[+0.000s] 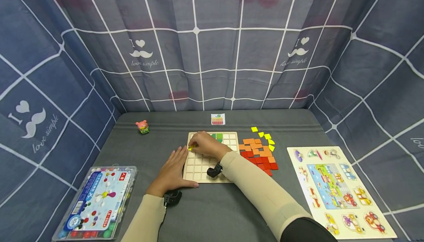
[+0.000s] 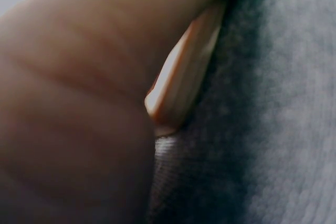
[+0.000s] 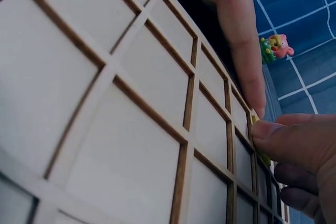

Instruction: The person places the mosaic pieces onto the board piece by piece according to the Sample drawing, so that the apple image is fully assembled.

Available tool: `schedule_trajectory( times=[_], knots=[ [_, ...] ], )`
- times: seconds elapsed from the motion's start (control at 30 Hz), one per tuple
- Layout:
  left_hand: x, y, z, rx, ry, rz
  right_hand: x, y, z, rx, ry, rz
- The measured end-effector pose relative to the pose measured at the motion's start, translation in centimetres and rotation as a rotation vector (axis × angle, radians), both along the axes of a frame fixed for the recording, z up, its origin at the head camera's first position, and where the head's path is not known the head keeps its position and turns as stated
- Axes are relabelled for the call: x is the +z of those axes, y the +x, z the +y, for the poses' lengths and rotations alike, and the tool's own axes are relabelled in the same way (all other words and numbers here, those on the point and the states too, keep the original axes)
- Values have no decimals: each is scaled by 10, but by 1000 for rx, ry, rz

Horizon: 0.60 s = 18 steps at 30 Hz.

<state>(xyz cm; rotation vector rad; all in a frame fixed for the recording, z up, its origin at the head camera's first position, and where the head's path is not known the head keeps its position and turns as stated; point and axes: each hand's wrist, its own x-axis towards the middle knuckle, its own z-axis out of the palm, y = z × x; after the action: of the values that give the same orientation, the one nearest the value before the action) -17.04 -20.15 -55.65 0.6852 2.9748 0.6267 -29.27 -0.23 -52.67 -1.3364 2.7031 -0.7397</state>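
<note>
A square wooden grid board (image 1: 198, 170) lies on the grey table. Along its left edge rests my left hand (image 1: 172, 170), fingers extended and the thumb at the near left corner. My right hand (image 1: 208, 144) reaches across the board and pinches a yellow square tile (image 3: 264, 157) between thumb and finger, over a cell by the left edge. One of the left hand's fingers (image 3: 242, 45) points at that spot in the right wrist view. Green tiles (image 1: 219, 136) sit in cells at the far side, partly hidden by the right hand. The left wrist view is mostly blurred palm.
Loose yellow tiles (image 1: 269, 141), orange tiles (image 1: 256, 146) and red tiles (image 1: 261, 160) lie right of the board. A small picture card (image 1: 218, 119) is behind it. A pink-headed figurine (image 1: 142, 127), a plastic box (image 1: 96, 201) and a picture puzzle (image 1: 299, 166) stand around.
</note>
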Motion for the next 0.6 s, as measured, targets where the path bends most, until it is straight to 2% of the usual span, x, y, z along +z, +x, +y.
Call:
schedule_trajectory(
  times=[0.37, 0.6],
  knots=[
    [1, -1, 0, 0, -19, -11, 2, 3, 4, -7, -6, -43],
    [2, 0, 1, 8, -26, -20, 2, 7, 12, -7, -7, -31]
  ],
)
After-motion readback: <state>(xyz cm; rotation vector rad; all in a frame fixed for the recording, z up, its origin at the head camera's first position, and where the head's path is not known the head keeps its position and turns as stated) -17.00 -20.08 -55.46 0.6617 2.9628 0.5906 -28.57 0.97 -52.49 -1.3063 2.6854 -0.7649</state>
